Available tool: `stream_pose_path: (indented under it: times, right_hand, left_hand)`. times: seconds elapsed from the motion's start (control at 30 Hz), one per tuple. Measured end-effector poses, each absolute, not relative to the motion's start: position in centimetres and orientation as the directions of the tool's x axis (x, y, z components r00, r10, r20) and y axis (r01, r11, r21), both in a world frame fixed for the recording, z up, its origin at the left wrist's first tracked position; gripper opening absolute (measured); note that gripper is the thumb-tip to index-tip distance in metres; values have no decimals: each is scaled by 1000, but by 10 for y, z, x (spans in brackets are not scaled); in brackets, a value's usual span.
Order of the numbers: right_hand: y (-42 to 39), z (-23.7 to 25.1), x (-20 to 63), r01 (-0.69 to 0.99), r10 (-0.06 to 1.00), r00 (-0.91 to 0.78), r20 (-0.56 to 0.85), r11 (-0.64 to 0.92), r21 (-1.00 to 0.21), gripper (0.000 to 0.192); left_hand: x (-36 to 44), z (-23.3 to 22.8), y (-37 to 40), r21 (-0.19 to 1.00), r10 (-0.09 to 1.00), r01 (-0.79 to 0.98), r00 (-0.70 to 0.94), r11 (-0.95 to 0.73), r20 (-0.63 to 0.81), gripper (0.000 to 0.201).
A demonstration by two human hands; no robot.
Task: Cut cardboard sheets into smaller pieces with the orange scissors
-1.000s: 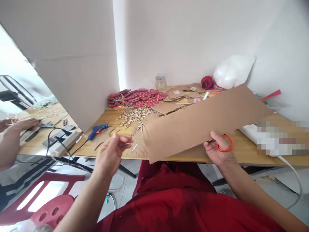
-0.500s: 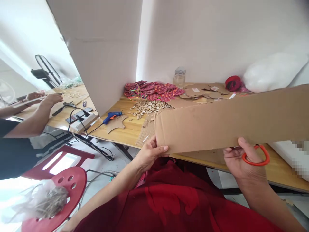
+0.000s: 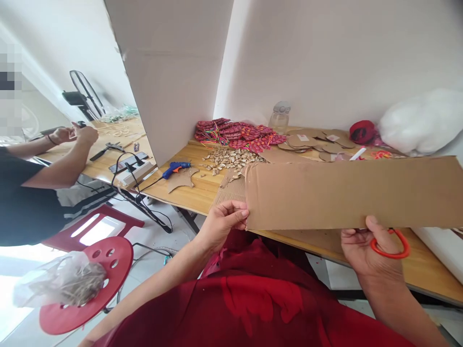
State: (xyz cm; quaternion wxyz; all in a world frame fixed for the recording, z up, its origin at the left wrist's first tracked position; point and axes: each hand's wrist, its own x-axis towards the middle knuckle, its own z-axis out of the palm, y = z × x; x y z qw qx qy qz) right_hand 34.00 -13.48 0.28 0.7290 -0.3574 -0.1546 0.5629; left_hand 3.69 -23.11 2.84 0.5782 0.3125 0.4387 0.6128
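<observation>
A long brown strip of cardboard [image 3: 347, 193] spans both hands, held roughly level above the table's front edge. My left hand [image 3: 224, 220] pinches its lower left corner between thumb and fingers. Under the lower edge, right of the middle, my right hand [image 3: 374, 255] grips the strip, thumb in front and fingers behind. That same hand also carries scissors, of which only an orange handle loop [image 3: 405, 246] shows around the base of the thumb; the blades are hidden. Beneath the strip's left end lies a ridged cardboard piece [image 3: 231, 192] on the table.
The wooden table [image 3: 155, 196] bears a blue glue gun [image 3: 176, 168], dried slices [image 3: 231, 159], pink patterned fabric pieces [image 3: 238, 135], cut cardboard shapes [image 3: 300, 139], a jar [image 3: 280, 118] and white stuffing [image 3: 415, 123]. At left, a co-worker's arm [image 3: 61, 166] and a red chair [image 3: 119, 284].
The cardboard's right end has come down, so the strip is more level. My left fingers have shifted to its corner edge. The view has turned slightly left; the co-worker's hands have moved.
</observation>
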Motion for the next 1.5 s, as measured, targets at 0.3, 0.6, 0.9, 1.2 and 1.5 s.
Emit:
stream_pose_path:
  times: [0.3,0.6,0.9,1.2,1.5]
  right_hand:
    - [-139,-1,344,-748,946,265,-189,77,-660,34]
    - [-144,4,349,-736,957,246,-155,80,-673,37]
    - [-152,5,345,-655,961,257,-106,93,-750,28]
    - [-154,14,341,-644,951,277,-140,76,-761,33]
    - [-164,23,340,-579,926,362,-112,129,-805,32]
  left_hand:
    - [42,33,-230,853,984,-509,-55,118,-169,36]
    - [36,38,-229,933,993,-352,-61,77,-104,38]
    - [27,44,-207,995,955,-40,-286,-92,77,38]
    - [18,35,-205,990,958,141,-285,31,10,27]
    - [19,36,-200,990,953,138,-302,44,0,32]
